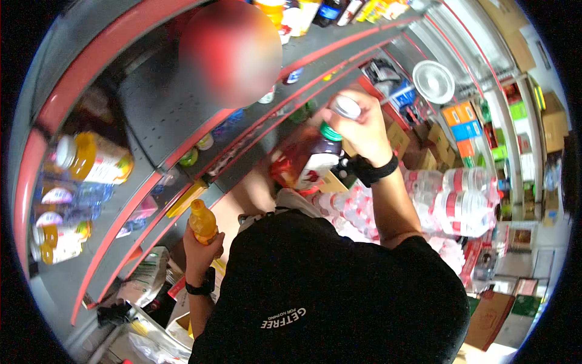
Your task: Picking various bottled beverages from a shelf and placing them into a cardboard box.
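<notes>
My left hand point(202, 250) is closed around a small plastic bottle of orange drink point(203, 222) with an orange cap, left of my body. Raised to the right of the picture's middle, my right hand point(366, 125) grips the neck area of a dark red drink bottle point(313, 159) with a green cap and a pale label. A white cap point(347, 107) shows between the same fingers; whether it belongs to a second bottle is hard to tell through the blur. The bottle hangs tilted beside the shelves. Both wrists wear black bands.
Red-edged grey shelves point(154, 118) curve across the left and top, with large orange drink jars point(107, 159) at left. Wrapped packs of large water bottles point(459, 204) stand at right. Bags and cartons point(150, 277) lie low at left; a round white fan point(433, 82) is at upper right.
</notes>
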Available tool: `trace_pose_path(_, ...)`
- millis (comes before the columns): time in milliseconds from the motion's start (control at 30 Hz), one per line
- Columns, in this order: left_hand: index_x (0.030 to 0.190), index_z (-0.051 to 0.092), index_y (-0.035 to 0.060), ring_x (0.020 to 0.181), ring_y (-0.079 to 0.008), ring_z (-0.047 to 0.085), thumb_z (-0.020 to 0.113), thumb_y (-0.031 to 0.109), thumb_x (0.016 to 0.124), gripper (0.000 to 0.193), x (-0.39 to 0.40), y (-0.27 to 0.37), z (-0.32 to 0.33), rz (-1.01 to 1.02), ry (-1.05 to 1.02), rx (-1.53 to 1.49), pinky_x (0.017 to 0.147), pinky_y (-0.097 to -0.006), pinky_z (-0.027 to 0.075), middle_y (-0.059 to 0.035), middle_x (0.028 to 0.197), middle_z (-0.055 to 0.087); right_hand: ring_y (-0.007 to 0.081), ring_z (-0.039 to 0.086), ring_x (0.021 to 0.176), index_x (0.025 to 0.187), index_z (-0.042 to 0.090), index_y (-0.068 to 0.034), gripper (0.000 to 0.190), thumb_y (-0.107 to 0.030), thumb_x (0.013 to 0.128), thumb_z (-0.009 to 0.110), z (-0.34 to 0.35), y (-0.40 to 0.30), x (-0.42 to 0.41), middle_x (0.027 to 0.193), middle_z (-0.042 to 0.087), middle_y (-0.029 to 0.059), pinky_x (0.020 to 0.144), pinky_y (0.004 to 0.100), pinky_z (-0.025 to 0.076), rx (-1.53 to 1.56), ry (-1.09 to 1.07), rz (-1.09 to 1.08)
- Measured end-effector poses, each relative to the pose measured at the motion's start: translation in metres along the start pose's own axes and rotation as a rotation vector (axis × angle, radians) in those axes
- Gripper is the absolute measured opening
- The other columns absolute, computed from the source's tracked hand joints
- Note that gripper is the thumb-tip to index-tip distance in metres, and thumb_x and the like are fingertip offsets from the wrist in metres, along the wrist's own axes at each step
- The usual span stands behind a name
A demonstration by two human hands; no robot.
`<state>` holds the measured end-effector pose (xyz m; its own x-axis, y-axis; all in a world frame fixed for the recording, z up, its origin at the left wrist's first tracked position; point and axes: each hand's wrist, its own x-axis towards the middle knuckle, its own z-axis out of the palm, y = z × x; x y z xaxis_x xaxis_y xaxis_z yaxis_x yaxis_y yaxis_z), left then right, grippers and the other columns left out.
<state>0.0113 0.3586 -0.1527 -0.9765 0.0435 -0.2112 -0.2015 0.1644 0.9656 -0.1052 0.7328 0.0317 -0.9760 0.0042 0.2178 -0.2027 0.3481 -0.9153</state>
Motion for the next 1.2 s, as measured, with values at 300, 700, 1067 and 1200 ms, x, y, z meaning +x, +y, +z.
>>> trace_pose_path(300, 0.112, 0.052, 0.0042, 0.072, -0.0113, 0.063, 0.079, 0.005, 0.073, 0.047, 0.052, 0.051, 0.082, -0.162, -0.222, -0.009, 0.065, -0.0273, 0.052, -0.0031, 0.081, 0.062, 0.0287, 0.068, 0.071, 0.088, 0.061, 0.002, 0.037, -0.028, 0.074, 0.078, -0.13, 0.22, -0.098, 0.076, 0.068, 0.0184, 0.067, 0.0375, 0.053, -0.62, 0.502, 0.457)
trace_pose_path(700, 0.11, 0.056, 0.0007, 0.086, -0.0203, 0.068, 0.086, 0.019, 0.068, 0.055, 0.113, 0.083, 0.19, -0.057, -0.203, 0.426, 0.08, -0.0353, 0.054, -0.0098, 0.093, 0.068, 0.0423, 0.067, 0.086, 0.092, 0.059, 0.002, 0.043, -0.033, 0.073, 0.074, -0.1, 0.421, -0.131, 0.084, 0.067, 0.0276, 0.075, 0.0462, 0.054, -0.493, 0.328, 0.833)
trace_pose_path(1067, 0.113, 0.052, 0.0022, 0.075, -0.0139, 0.065, 0.084, 0.019, 0.072, 0.055, 0.117, 0.143, 0.267, -0.186, -0.196, 0.489, 0.07, -0.0289, 0.053, -0.0046, 0.085, 0.066, 0.0352, 0.069, 0.095, 0.115, 0.05, 0.009, 0.054, -0.025, 0.078, 0.07, -0.055, 0.536, -0.091, 0.103, 0.067, 0.0286, 0.076, 0.0394, 0.058, -0.409, -0.294, 1.199)
trace_pose_path(1200, 0.116, 0.052, 0.0014, 0.078, -0.017, 0.065, 0.084, 0.018, 0.071, 0.058, 0.12, 0.138, 0.271, -0.195, -0.211, 0.483, 0.072, -0.0307, 0.053, -0.0064, 0.09, 0.065, 0.0364, 0.065, 0.107, 0.108, 0.059, 0.007, 0.044, -0.027, 0.08, 0.066, -0.042, 0.554, -0.092, 0.104, 0.068, 0.0255, 0.087, 0.0426, 0.054, -0.477, -0.213, 1.288)
